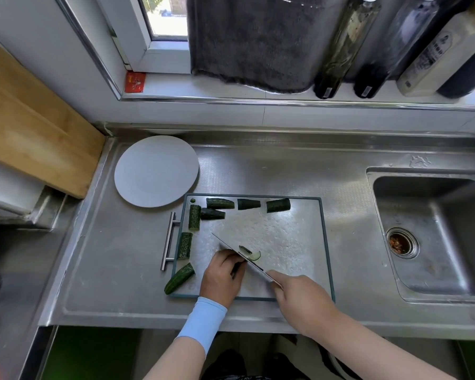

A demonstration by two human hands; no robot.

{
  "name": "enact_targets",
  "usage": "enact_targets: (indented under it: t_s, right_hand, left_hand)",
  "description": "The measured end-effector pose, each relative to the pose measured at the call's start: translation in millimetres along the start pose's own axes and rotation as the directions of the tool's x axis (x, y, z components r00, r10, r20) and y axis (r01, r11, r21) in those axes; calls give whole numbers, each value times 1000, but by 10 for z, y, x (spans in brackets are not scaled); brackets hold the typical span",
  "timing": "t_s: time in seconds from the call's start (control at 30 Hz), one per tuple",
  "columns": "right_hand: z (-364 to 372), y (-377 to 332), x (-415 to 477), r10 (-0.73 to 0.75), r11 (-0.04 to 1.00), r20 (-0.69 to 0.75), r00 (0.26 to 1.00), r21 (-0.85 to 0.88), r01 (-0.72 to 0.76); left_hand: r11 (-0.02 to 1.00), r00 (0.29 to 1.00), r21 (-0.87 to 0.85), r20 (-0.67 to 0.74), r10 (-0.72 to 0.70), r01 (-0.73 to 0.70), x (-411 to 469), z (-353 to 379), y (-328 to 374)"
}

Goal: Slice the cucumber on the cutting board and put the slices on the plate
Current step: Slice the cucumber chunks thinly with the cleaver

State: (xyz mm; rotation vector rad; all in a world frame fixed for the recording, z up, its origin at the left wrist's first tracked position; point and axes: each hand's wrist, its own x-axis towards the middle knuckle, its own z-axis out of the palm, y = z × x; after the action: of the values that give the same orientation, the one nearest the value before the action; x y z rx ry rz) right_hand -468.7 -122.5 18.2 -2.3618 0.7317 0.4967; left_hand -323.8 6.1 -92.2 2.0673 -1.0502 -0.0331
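A steel cutting board with a dark rim lies on the counter. Several dark green cucumber chunks lie along its far and left edges. My left hand presses down a cucumber piece that it mostly hides. My right hand grips a knife whose blade runs diagonally beside the left fingers. Two thin slices lie just right of the blade. The white plate sits bare beyond the board's far left corner.
A sink with a drain is set in the counter at right. A wooden board leans at left. Bottles and a dark towel stand on the windowsill behind. A bar handle juts from the board's left side.
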Motion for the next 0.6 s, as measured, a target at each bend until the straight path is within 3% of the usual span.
enact_targets:
  t_s: [0.4, 0.6]
  right_hand:
    - [24, -236, 361, -22, 998, 5, 1000, 65, 22]
    - [20, -202, 246, -33, 998, -6, 999, 51, 33]
  left_hand:
    - [997, 997, -6, 16, 77, -77, -24, -14, -18]
    - [999, 999, 9, 16, 47, -47, -43, -17, -2]
